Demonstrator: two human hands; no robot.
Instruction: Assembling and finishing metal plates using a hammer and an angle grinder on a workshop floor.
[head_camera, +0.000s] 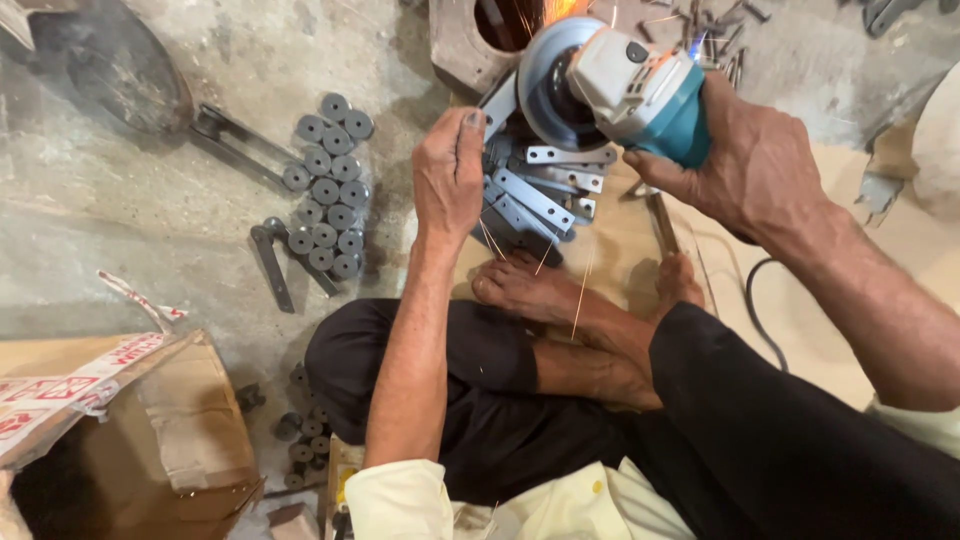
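Angle grinder (630, 90) gripped by right hand (745, 165), sparks thrown; flat steel strips (540, 195) pressed under curled left hand (450, 180).

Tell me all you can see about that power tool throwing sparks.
The angle grinder has a teal body, a pale grey gear head and a round metal guard over its disc. The right hand grips the body, holding it tilted above a pile of flat metal strips. Orange sparks fly from the disc's far edge.

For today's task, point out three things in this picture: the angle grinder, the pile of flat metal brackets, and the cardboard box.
angle grinder (640, 95): head view, on its pale gear housing.
flat metal brackets (540, 195): head view, on one strip mid-pile.
cardboard box (190, 420): head view, on its open brown flap.
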